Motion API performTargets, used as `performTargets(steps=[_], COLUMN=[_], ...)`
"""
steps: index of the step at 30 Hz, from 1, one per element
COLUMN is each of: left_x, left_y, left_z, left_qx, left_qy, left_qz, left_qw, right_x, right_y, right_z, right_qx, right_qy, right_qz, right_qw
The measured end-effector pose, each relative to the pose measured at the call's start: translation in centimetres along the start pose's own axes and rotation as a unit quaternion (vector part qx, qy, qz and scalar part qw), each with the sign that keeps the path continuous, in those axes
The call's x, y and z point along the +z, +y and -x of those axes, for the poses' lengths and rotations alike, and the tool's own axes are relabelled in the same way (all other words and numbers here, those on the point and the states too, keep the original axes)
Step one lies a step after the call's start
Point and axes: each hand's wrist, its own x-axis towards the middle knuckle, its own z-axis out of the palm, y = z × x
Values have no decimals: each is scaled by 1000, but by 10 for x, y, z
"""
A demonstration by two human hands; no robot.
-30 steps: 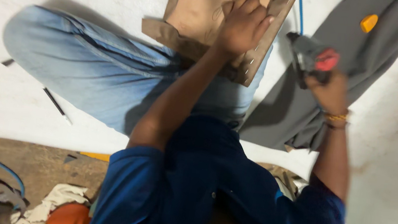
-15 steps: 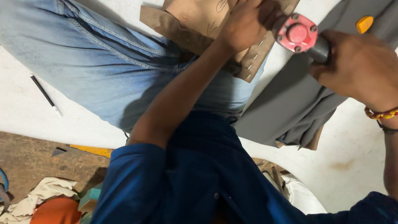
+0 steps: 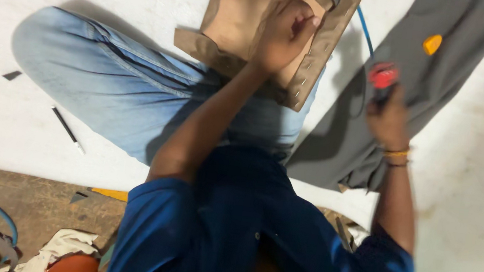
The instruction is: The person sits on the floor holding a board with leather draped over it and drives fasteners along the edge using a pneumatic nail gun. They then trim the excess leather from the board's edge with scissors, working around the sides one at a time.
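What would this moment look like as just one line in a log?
left hand: pressing on brown panel | right hand: holding red-tipped tool, blurred | grey cloth: under tool | blue hose: beside panel

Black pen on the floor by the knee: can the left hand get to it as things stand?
Probably yes. The pen lies in the open on the white floor, nothing over it. But the left hand is pressing the brown panel and would have to let go.
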Motion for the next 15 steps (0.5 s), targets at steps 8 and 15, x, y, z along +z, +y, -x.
performTargets(steps=[8,15], left_x=[-43,-96], left_y=[101,0], left_z=[82,65], left_qx=[55,-74], left_qy=[-201,-3], left_qz=[-219,-186], left_qw=[953,980], right_x=[158,78], right_y=[6,-3], right_z=[-2,-37], right_qx=[-76,-31], right_qy=[59,138], right_qz=[25,-142], right_qw=[995,980])
